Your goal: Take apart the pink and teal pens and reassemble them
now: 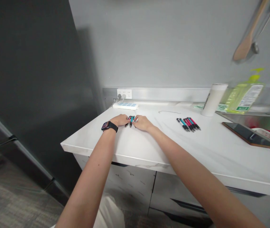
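Observation:
My left hand point(121, 120), with a black watch point(109, 126) on its wrist, is closed at the left side of a small group of pens point(131, 120) on the counter. From the right side my right hand point(141, 123) grips the same group, fingers bent around its edge. Turquoise barrels and dark grips show between the hands; my fingers hide the outer pens. Farther right, a row of pens point(188, 124) in turquoise, red and white with black grips lies side by side.
Behind my hands, a power strip point(125, 105) sits below a wall socket point(124, 93). To the right stand a white cylinder point(214, 100) and a green pump bottle point(245, 95), with a phone point(248, 134) by the sink. A dark cabinet point(35, 63) rises on the left.

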### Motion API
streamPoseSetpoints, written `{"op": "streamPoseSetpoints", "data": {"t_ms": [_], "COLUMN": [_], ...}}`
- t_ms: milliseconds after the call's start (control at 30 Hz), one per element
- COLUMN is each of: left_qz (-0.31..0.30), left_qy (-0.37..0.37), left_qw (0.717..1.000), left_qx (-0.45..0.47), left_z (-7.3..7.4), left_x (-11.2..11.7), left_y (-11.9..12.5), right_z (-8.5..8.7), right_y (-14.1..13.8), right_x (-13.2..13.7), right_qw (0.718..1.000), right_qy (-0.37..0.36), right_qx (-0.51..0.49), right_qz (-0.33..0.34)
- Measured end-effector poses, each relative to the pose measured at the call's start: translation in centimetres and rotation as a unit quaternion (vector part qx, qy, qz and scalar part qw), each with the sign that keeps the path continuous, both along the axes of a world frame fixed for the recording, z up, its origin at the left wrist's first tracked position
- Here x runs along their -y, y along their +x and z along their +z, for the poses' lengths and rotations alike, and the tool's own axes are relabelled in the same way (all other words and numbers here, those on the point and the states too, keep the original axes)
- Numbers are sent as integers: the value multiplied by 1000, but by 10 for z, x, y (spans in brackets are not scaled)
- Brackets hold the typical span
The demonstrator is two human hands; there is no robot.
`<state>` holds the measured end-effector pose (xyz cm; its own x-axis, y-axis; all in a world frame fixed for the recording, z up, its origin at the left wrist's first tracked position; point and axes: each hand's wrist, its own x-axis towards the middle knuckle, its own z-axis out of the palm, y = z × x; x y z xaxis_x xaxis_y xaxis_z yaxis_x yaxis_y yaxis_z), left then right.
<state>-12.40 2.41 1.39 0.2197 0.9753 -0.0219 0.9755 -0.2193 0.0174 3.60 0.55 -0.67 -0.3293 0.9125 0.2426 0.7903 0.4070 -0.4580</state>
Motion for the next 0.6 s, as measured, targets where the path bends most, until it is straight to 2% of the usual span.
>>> {"op": "streamPoseSetpoints", "data": {"t_ms": [267, 433, 500, 600], "left_qz": [0, -3, -6, -6], "left_qy": [1, -3, 2, 1], "left_qw": [1000, 1000, 1000, 1000], "left_qx": [-3, 6, 8, 7], "left_z": [2, 1, 3, 5], "left_x": [1, -3, -3, 0], "left_y": [1, -2, -1, 0], "right_z": [5, 20, 30, 43], "right_y": [2, 9, 24, 66], "right_x": [4, 7, 4, -3], "right_qw": [999, 994, 996, 986], "right_qy": [-19, -46, -32, -17], "right_qx": [-39, -76, -44, 125], "right_qz": [-4, -58, -76, -110]}}
